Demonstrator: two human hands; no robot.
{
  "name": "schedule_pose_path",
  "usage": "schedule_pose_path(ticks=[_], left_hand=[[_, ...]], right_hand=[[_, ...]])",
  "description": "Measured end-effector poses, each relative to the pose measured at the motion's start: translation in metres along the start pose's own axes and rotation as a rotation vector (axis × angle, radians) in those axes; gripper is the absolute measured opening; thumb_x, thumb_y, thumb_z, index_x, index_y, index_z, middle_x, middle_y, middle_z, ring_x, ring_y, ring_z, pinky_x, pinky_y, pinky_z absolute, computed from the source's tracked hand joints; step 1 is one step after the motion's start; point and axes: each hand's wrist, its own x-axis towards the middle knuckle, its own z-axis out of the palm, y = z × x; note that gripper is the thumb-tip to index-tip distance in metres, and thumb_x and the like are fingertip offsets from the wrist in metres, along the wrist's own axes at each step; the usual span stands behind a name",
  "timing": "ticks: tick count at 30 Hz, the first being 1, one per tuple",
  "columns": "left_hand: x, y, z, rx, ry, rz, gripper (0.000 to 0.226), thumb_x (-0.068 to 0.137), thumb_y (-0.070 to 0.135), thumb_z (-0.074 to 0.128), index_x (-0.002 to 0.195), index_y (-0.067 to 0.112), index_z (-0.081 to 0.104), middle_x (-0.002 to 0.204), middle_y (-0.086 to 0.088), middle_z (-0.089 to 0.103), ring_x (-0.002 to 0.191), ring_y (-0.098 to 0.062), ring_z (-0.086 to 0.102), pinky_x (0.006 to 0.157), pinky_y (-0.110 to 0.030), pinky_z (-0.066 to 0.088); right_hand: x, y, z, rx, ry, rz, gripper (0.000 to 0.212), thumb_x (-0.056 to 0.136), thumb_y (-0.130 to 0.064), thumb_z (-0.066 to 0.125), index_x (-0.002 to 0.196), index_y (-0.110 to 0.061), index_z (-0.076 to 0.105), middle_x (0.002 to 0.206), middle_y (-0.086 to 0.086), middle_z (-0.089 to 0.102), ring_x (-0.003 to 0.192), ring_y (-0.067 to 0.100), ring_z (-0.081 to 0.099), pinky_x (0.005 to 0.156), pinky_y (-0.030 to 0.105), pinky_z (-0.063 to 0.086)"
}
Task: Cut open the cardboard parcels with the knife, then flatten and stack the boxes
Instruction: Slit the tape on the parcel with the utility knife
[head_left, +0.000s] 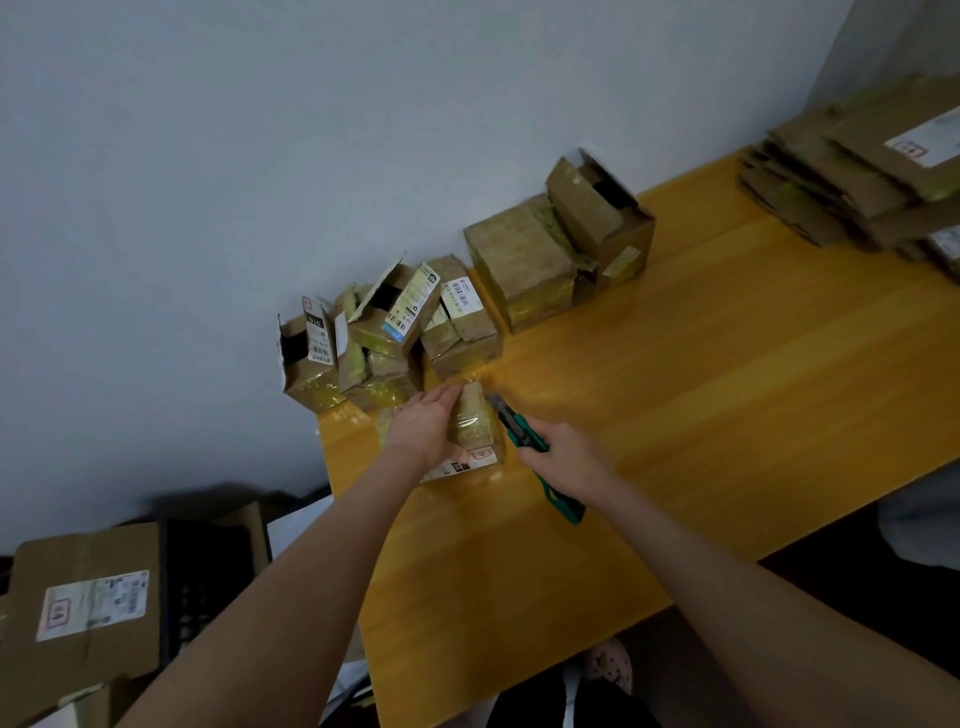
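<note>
The left hand (423, 428) presses the small parcel (474, 423), fingers straight and together. The right hand (563, 457) clamps its fingers round the green knife (515, 422), whose blade is just beside the left fingertips.

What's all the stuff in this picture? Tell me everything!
table: one, orange-yellow, along the grey wall
nearest parcel: one, brown with yellowish tape, near the table's left end
small parcels: about five, brown, heaped by the wall, some open
bigger boxes: two, brown, farther along the wall, one with flaps open
flattened boxes: one stack, brown, table's far right
big box: one, brown, low beside the table, left
crate: one, black, beside the big box
knife: one, green and black, just right of the nearest parcel
left hand: one, pressing flat on the nearest parcel
right hand: one, gripping the knife
</note>
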Motion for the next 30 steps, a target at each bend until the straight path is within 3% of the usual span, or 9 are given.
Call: schedule_pose_path(ticks=[4,10,19,25,28,30], left_hand=[[0.001,-0.001,0.003,-0.006,0.005,0.007,0.108,0.072,0.03,0.082,0.155,0.026,0.012,0.16,0.001,0.021,0.144,-0.029,0.023,0.116,-0.049,0.026],[0.002,-0.001,0.004,0.013,0.009,0.005,0.108,0.074,0.03,0.081,0.155,0.027,0.01,0.16,0.003,0.019,0.145,-0.029,0.021,0.116,-0.05,0.026],[0.0,0.0,0.003,0.047,-0.003,0.004,0.101,0.081,0.03,0.075,0.155,0.025,0.007,0.161,0.003,0.016,0.146,-0.03,0.019,0.116,-0.05,0.026],[-0.001,0.001,-0.001,0.059,-0.03,0.014,0.103,0.08,0.035,0.075,0.156,0.024,0.006,0.161,0.003,0.016,0.145,-0.03,0.019,0.115,-0.05,0.027],[-0.004,0.003,-0.002,0.066,-0.008,-0.017,0.1,0.081,0.045,0.072,0.155,0.023,0.008,0.158,0.0,0.022,0.141,-0.03,0.027,0.109,-0.047,0.037],[-0.003,0.002,0.0,-0.019,0.036,-0.095,0.098,0.078,0.06,0.068,0.153,0.022,0.017,0.15,-0.006,0.034,0.133,-0.032,0.037,0.101,-0.046,0.045]], right_hand=[[0.003,0.001,-0.011,0.0,-0.067,-0.023,0.036,0.09,-0.024,0.055,0.126,-0.026,0.059,0.073,0.004,0.055,0.063,0.016,0.05,0.057,0.03,0.04],[-0.003,0.001,-0.025,0.017,-0.184,-0.026,0.042,0.089,-0.022,0.057,0.131,-0.021,0.056,0.075,0.006,0.053,0.067,0.017,0.049,0.06,0.031,0.039],[-0.008,-0.009,-0.036,-0.049,-0.257,-0.009,0.028,0.086,-0.021,0.058,0.109,-0.006,0.063,0.075,0.008,0.05,0.07,0.021,0.05,0.065,0.033,0.04],[-0.014,-0.001,-0.042,-0.072,-0.327,0.008,0.034,0.085,-0.022,0.059,0.117,-0.014,0.065,0.071,0.002,0.05,0.067,0.018,0.05,0.065,0.031,0.042],[-0.014,0.011,-0.045,0.051,-0.206,0.049,0.032,0.082,-0.028,0.061,0.113,-0.026,0.068,0.073,0.003,0.054,0.067,0.018,0.051,0.061,0.031,0.039],[-0.009,0.018,-0.043,0.079,-0.042,0.109,0.029,0.087,-0.03,0.059,0.111,-0.014,0.063,0.077,0.006,0.054,0.067,0.02,0.05,0.059,0.031,0.038]])
